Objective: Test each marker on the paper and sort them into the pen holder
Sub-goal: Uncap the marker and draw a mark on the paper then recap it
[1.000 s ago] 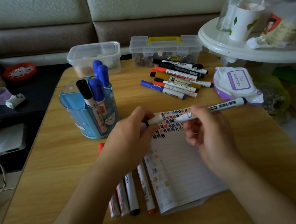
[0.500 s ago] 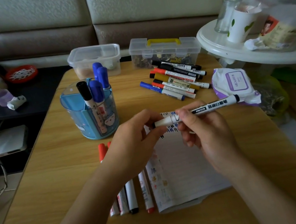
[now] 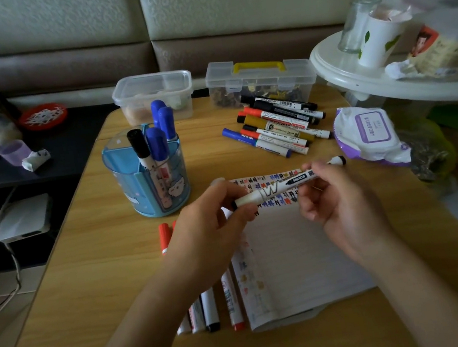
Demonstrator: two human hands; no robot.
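At frame centre, the left hand and right hand pinch a white marker above the paper. Centre-left, the blue pen holder holds one black-capped marker and three blue-capped markers.

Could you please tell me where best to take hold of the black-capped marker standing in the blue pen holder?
I'd grip its black cap from above: only that end stands clear of the pen holder's rim, and blue-capped markers crowd its right side.

The wooden desk carries a blue pen holder far left, a clear tub and a yellow-handled box on its far edge, a heap of markers far right, a wipes pack at the right edge, and paper beside a row of markers near the front.
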